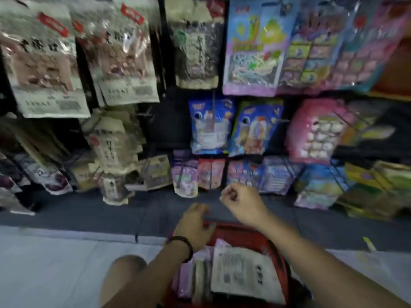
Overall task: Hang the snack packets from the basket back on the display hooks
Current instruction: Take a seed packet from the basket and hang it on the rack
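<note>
Red basket [249, 234] just under our left grip [193, 223]. Inside we see white printed packet [246, 272] flat on top, lilac packets [185, 278] on edge left of it. Print blurred, unreadable. Left grip loose, fingers apart, holding nothing. Right grip [241, 202] beyond basket's far rim, fingers curled; whether it pinches anything, we cannot tell. Hanging packets [211, 125] beyond both grips. Beige packets [44, 63] up left carry dark characters, illegible.

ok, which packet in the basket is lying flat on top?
The white packet with black print, on the right side of the red basket. The purple packets left of it stand on edge.
</note>
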Demonstrator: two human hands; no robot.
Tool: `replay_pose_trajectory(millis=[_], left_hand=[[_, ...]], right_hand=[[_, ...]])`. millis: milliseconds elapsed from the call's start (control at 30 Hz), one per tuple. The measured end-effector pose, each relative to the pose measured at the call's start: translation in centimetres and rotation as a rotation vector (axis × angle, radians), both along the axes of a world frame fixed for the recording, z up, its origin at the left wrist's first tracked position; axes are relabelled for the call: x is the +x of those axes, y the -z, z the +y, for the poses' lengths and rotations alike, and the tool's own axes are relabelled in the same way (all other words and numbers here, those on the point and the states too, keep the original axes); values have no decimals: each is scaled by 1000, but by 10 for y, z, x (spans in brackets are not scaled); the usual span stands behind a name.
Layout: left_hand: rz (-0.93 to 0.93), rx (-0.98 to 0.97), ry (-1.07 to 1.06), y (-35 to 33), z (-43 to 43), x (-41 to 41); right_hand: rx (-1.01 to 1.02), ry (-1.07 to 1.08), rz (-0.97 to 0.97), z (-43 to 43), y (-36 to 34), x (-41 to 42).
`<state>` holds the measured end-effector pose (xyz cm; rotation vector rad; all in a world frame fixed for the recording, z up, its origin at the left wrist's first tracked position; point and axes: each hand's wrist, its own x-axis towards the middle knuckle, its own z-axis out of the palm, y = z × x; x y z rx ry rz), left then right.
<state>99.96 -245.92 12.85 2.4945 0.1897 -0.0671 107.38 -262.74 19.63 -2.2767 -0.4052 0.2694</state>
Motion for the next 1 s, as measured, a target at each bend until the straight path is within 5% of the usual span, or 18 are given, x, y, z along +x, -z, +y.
replay_pose_trajectory(millis=[200, 400, 800, 1000], left_hand=[[457, -166, -152, 109, -48, -29], [600, -324, -393, 173, -74, -35], [579, -521, -491, 194, -105, -22], [706, -897, -491, 183, -127, -26]], right_hand=[[-11, 335, 500, -87, 155, -56], [190, 737, 916, -119, 241, -96], [226, 786, 879, -115, 270, -114], [274, 839, 851, -116, 268, -122]])
